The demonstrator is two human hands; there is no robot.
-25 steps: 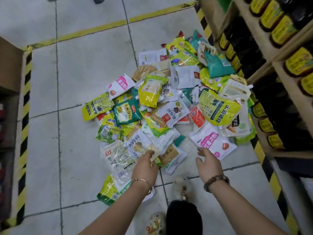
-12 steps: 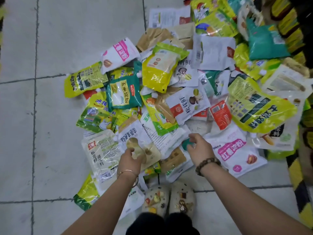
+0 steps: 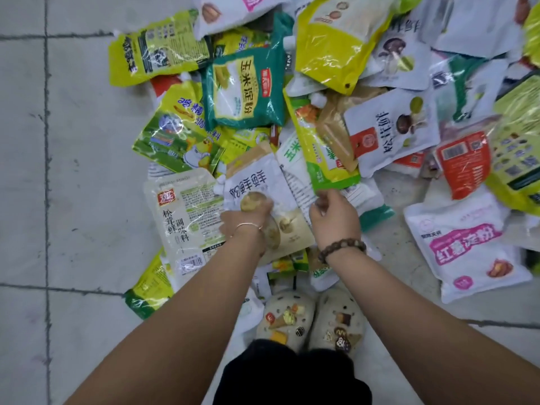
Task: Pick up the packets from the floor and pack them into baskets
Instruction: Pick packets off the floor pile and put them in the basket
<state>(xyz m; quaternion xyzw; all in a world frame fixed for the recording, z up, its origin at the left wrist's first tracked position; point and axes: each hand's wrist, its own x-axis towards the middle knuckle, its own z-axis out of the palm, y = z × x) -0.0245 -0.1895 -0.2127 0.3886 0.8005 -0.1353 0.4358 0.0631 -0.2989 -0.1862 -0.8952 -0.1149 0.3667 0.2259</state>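
Packets [image 3: 391, 127] heaped flat and overlapping on tiled floor [image 3: 73, 200]: white-and-tan packet [image 3: 257, 182] at near edge, gripped by left hand [image 3: 242, 226]; lime-green packet [image 3: 321, 153] just beside it, near edge pinched by right hand [image 3: 336, 220]; teal packet [image 3: 245, 89] behind, face up; pink-labelled white packet [image 3: 467, 252] at right fringe, face up.

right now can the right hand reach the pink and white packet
Probably yes: the pink and white packet lies uncovered with bare floor between it and the right hand, whose fingers seem to pinch a green packet.
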